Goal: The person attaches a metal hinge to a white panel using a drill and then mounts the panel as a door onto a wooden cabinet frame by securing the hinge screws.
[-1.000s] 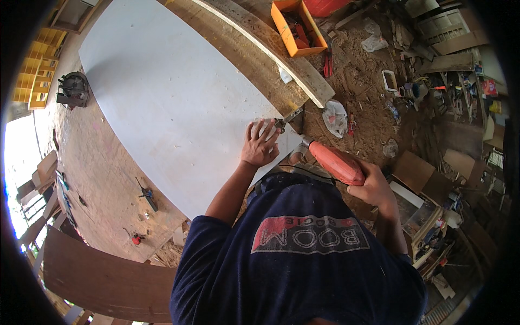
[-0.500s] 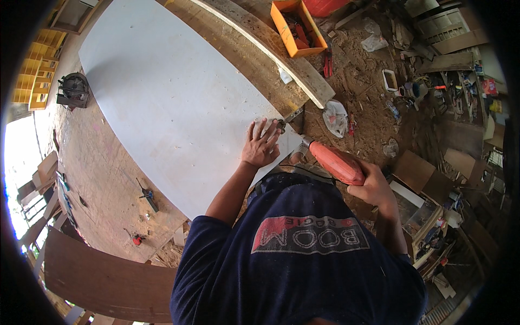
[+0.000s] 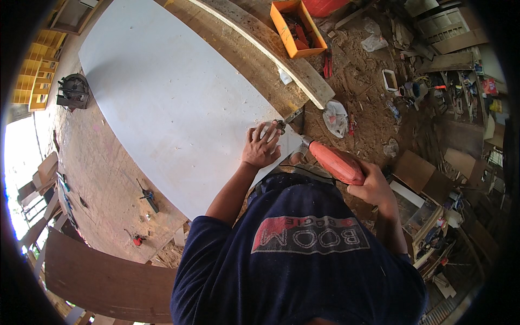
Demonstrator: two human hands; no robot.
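Note:
A large white panel (image 3: 179, 103) lies in front of me, its near right corner beside my body. My left hand (image 3: 261, 145) rests on that corner with fingers spread, the fingertips against a small dark metal fitting (image 3: 280, 125). What the fitting is, I cannot make out. A narrow metal strip (image 3: 294, 115) extends from it past the panel's edge. My right hand (image 3: 372, 184) is closed round the rear of a red-orange power drill (image 3: 335, 161). The drill's grey nose points at the panel corner near the fitting; whether its tip touches anything is hidden.
Beyond the panel runs a long board (image 3: 271, 49), with a yellow-orange bin (image 3: 298, 30) of tools beside it. A circular saw (image 3: 73, 91) stands at the far left. Wood scraps and plastic bags (image 3: 336, 118) litter the ground at right. A brown curved sheet (image 3: 108, 276) lies lower left.
My left hand's fingers have shifted very slightly on the panel. The drill and my right hand stay in the same place.

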